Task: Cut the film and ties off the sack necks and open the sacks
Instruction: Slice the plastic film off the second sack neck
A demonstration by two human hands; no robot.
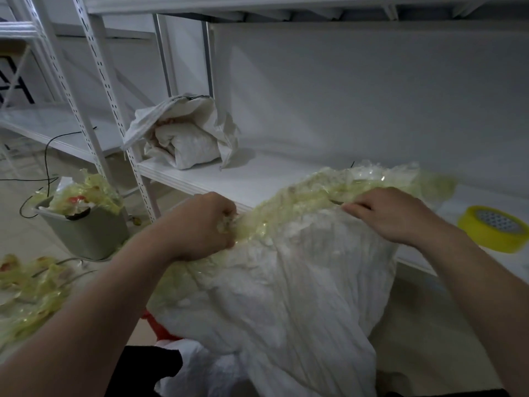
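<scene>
a: sack [286, 282] position?
b: leaning on the shelf [229, 179] edge, yellowish film [315, 190] bunched over its neck.
a: hands?
b: left hand [206, 222] fisted round the film. right hand [392, 216] fingers curled, pinching film at the top.

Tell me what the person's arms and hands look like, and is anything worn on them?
No sleeves show: the left forearm and right forearm are bare to the picture's edge. The left hand and right hand wear no gloves; no watch, bracelet or ring is visible.
</scene>
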